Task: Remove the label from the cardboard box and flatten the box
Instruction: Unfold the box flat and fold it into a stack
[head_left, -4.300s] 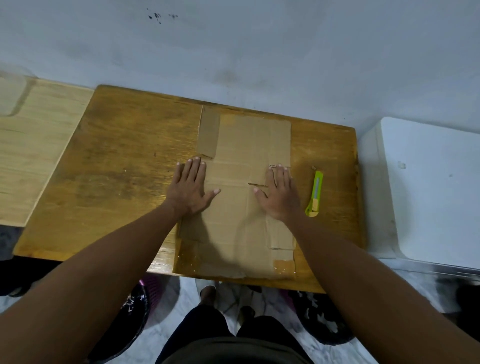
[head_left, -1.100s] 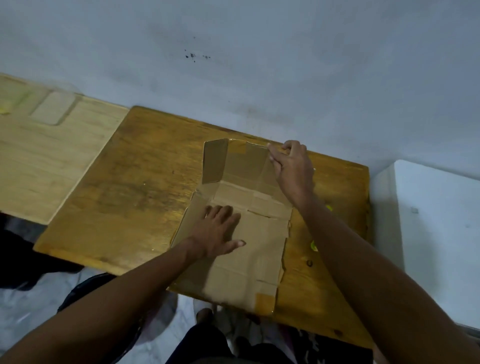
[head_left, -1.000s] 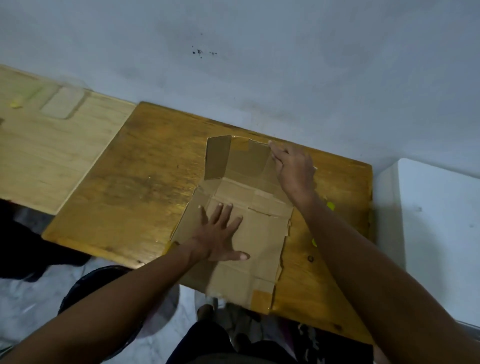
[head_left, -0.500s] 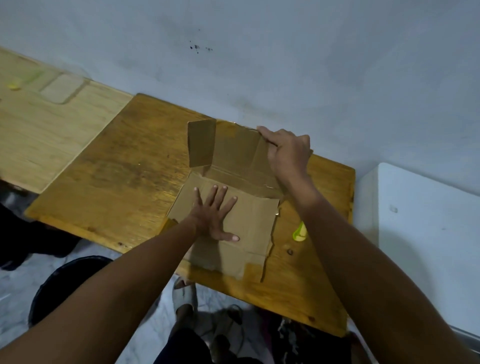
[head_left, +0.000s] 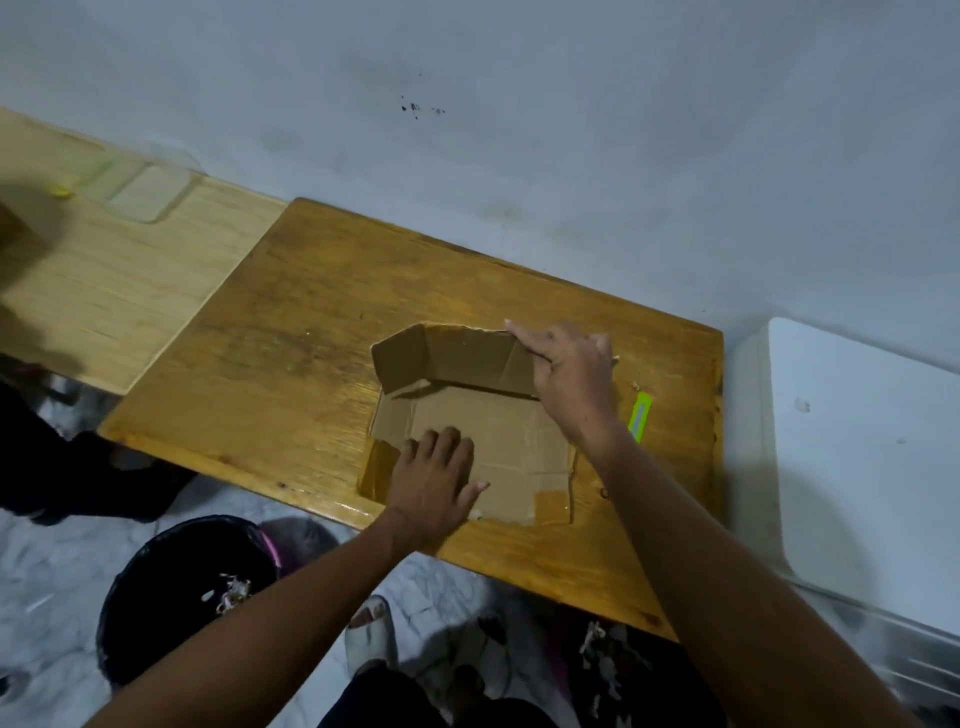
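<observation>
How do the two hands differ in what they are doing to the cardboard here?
The left hand lies palm down on the flat near panel of the cardboard; the right hand is on the raised far flap. The left hand's fingers are spread and flat; the right hand's reach over the flap's top edge, with no clear grip. Both touch the same cardboard on the table.

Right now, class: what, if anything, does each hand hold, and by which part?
The right hand grips the cardboard box by the top edge of its raised far panel. The left hand holds nothing; it presses the near panel flat.
</observation>
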